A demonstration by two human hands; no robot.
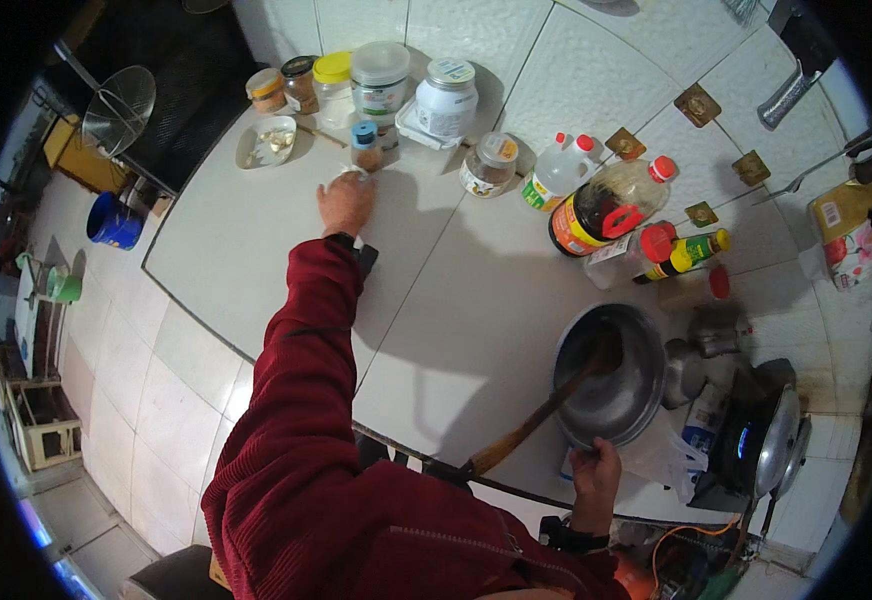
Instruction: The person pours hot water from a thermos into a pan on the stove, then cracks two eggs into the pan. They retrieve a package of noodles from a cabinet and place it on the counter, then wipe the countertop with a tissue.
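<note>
My left hand [347, 204] reaches across the white countertop [245, 247], fingers over a white tissue or cloth [354, 172] that is mostly hidden. Just beyond it stands a small seasoning jar [366, 147] with a blue lid. At the lower right, my right hand [598, 478] grips the near rim of a grey metal basin [635, 401]. A long wooden-handled utensil [530, 431] leans in the basin, its handle sticking out over the counter towards me; its far end is in shadow.
Along the wall stand several jars [380, 82], a white dish [266, 142] with pale food pieces, and large sauce bottles [605, 206]. Right of the basin are a plastic bag [665, 454] and a gas stove [743, 442] with a blue flame. A wire skimmer [119, 111] hangs at the left.
</note>
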